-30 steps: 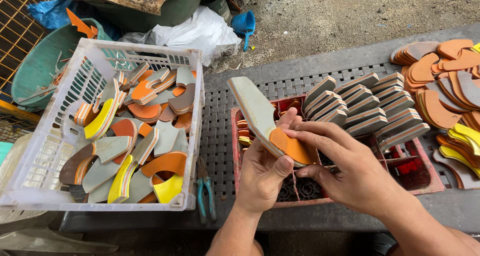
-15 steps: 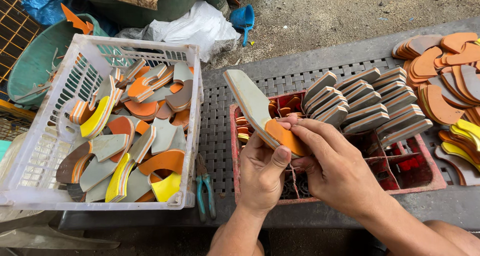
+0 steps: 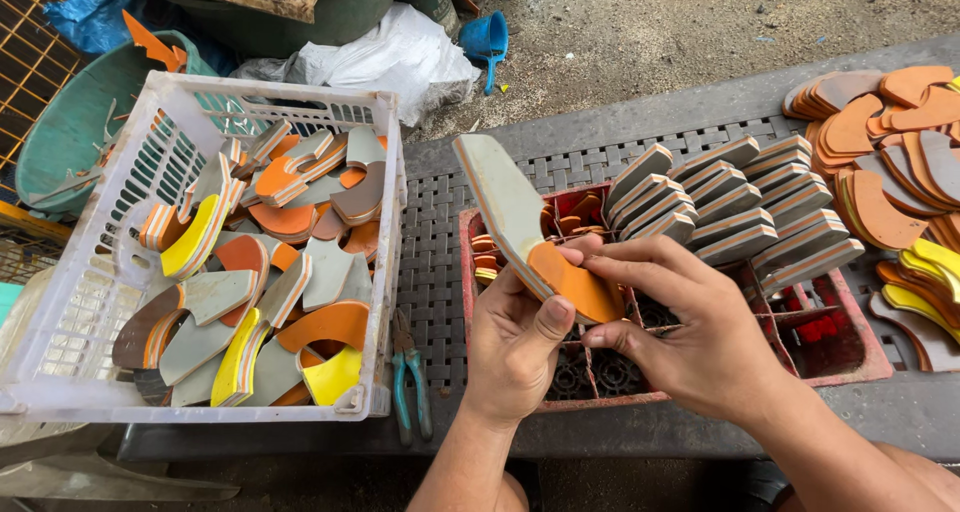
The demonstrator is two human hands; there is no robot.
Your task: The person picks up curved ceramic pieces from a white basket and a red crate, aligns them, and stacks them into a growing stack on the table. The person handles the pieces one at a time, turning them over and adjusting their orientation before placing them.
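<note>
A dark perforated plastic bench [image 3: 440, 262] carried a white crate [image 3: 380, 272], a red compartment tray [image 3: 850, 357], green-handled pliers [image 3: 410, 382], and stacked orange and yellow foam soles [image 3: 900, 162].

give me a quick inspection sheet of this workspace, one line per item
surface: dark perforated plastic bench, partly bare
job's things: grey wedge sole piece with an orange heel layer, held tilted over a red tray
clutter: white crate of mixed grey, orange and yellow cut-offs; row of grey wedges on the tray; orange and yellow pieces stacked at right; teal-handled pliers on the bench
grippers: left hand grips the sole from below; right hand pinches the orange layer
cables: nothing seen
surroundings: gravel ground, green tub, white plastic bag, blue scoop
</note>
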